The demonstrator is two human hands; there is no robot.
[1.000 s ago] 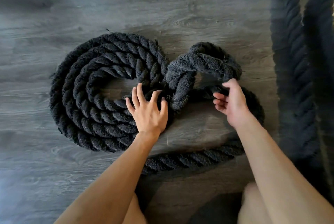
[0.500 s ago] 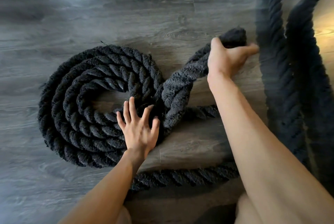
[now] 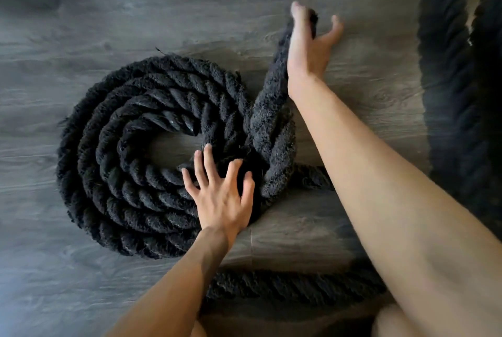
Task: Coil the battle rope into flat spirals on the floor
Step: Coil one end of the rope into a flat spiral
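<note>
A thick black battle rope lies in a flat spiral (image 3: 130,151) of several turns on the grey wood floor (image 3: 135,10). My left hand (image 3: 220,195) presses on the spiral's near right side with fingers spread. A frayed end strand (image 3: 271,92) rises from the spiral's right edge toward the far right. My right hand (image 3: 307,54), blurred, holds that strand near its tip, with the tip showing between thumb and fingers.
Another stretch of the rope (image 3: 285,287) runs across the floor close to me, under both forearms. Two more thick lengths of rope (image 3: 448,92) run along the right edge. My knee (image 3: 394,320) shows at the bottom.
My right hand took the looped strand beside the spiral and pulled it straight, away from me and to the right. The loop is gone. My left hand stayed pressed on the spiral.
</note>
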